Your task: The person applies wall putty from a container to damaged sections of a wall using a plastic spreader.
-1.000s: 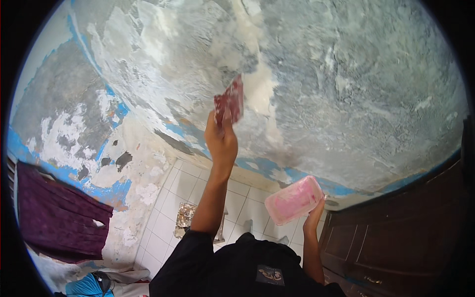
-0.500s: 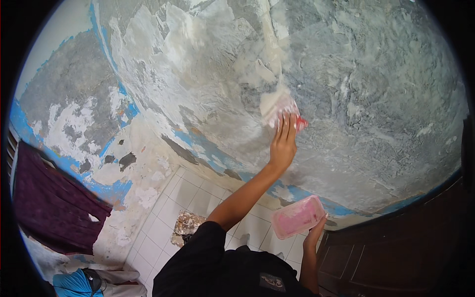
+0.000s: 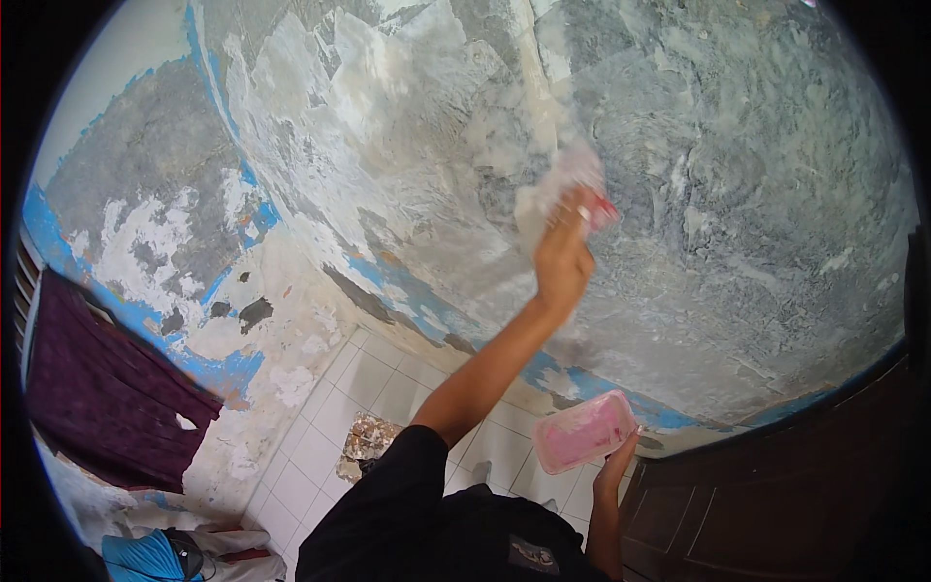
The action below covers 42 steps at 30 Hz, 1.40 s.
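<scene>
My left hand [image 3: 564, 254] is raised against the grey, patchy wall [image 3: 679, 262], fingers closed around a pale, flat putty spreader [image 3: 579, 167] with a red edge. Motion blurs the spreader and fingertips. Whitish wet putty [image 3: 529, 209] shows on the wall beside the blade, and a pale strip of filler [image 3: 533, 78] runs upward above it. Lower down, my right hand [image 3: 619, 458] grips the right end of a pink rectangular plastic tub [image 3: 585, 432], tilted so its inside shows smears of pale putty. Part of that hand is hidden by the tub.
A dark brown wooden door or cabinet [image 3: 737, 514] stands at the right. A putty-stained board or stool [image 3: 369, 441] rests on white floor tiles [image 3: 339, 407]. At the left hangs a purple cloth [image 3: 116, 388], with a blue bundle [image 3: 145, 561] below it.
My left hand has moved the spreader slightly up and to the right along the wall, turning it. My right hand and the tub have barely moved.
</scene>
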Each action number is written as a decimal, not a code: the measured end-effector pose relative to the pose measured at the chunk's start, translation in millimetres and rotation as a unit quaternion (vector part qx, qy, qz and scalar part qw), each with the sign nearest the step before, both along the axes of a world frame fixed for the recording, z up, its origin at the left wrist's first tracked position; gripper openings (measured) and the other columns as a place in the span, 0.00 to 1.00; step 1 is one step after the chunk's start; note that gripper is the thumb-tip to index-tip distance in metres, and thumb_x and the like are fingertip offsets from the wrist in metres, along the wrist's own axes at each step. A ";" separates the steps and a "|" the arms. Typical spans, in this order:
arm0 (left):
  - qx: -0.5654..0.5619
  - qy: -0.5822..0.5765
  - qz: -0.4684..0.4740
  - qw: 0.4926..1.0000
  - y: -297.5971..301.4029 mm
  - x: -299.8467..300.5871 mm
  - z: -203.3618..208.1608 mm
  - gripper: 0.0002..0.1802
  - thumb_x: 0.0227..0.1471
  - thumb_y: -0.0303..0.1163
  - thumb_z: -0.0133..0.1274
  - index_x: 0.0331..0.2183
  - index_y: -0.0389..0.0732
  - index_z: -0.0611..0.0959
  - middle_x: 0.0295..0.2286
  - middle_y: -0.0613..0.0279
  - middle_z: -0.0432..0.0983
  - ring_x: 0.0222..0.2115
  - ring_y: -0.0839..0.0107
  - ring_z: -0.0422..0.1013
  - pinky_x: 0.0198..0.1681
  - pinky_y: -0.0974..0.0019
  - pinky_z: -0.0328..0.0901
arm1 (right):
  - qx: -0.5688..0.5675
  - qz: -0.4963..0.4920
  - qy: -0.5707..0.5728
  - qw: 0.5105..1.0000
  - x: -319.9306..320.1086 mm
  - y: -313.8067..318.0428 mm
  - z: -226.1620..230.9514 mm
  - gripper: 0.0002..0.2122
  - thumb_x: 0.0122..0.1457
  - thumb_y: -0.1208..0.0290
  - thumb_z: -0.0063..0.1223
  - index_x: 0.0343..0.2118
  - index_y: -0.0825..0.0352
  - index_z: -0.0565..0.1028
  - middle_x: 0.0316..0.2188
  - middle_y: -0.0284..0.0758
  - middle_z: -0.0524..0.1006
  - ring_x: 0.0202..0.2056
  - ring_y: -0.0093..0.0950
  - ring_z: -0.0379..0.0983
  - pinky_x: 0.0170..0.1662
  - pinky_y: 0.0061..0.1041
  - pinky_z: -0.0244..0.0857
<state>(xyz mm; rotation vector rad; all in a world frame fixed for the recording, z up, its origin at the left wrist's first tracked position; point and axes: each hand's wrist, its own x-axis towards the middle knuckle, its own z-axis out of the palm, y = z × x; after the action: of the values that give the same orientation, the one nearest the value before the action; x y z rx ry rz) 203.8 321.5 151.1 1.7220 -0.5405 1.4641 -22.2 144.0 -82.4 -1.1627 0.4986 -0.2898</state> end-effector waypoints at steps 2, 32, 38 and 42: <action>0.045 -0.015 -0.012 0.999 -12.2 -17.7 -18.1 0.35 0.45 0.09 0.43 0.57 0.36 0.74 0.53 0.40 0.73 0.52 0.49 0.73 0.54 0.62 0.67 | 0.004 -0.005 -0.006 1.000 -2.2 -0.3 -2.4 0.30 0.72 0.46 0.30 0.60 0.71 0.64 0.56 0.40 0.69 0.57 0.32 0.66 0.62 0.32 0.57; -0.141 0.011 0.048 0.989 43.0 28.2 119.8 0.31 0.50 0.12 0.40 0.57 0.34 0.74 0.52 0.41 0.73 0.53 0.61 0.73 0.49 0.64 0.70 | 0.007 0.012 0.025 1.000 1.1 0.3 0.5 0.29 0.72 0.47 0.29 0.59 0.69 0.66 0.52 0.39 0.72 0.54 0.30 0.68 0.59 0.31 0.60; 0.039 0.018 -0.081 0.996 11.7 -13.4 82.7 0.35 0.47 0.10 0.40 0.58 0.35 0.72 0.55 0.42 0.71 0.56 0.51 0.69 0.57 0.52 0.66 | -0.001 0.055 -0.008 0.998 4.5 11.2 -2.6 0.28 0.72 0.47 0.29 0.57 0.68 0.67 0.51 0.37 0.72 0.53 0.30 0.69 0.58 0.31 0.60; -0.109 -0.005 -0.061 0.992 70.4 -15.3 85.3 0.30 0.54 0.09 0.40 0.59 0.35 0.72 0.57 0.45 0.69 0.53 0.54 0.72 0.51 0.66 0.69 | 0.011 0.058 0.003 0.998 5.9 15.4 -4.8 0.28 0.72 0.47 0.29 0.57 0.68 0.67 0.51 0.37 0.72 0.53 0.29 0.69 0.57 0.30 0.60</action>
<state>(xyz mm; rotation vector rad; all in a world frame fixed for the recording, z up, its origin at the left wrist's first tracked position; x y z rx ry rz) 188.5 392.0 236.4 1.4867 -0.4642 1.3918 -16.3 159.4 -87.2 -1.1658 0.4359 -0.1802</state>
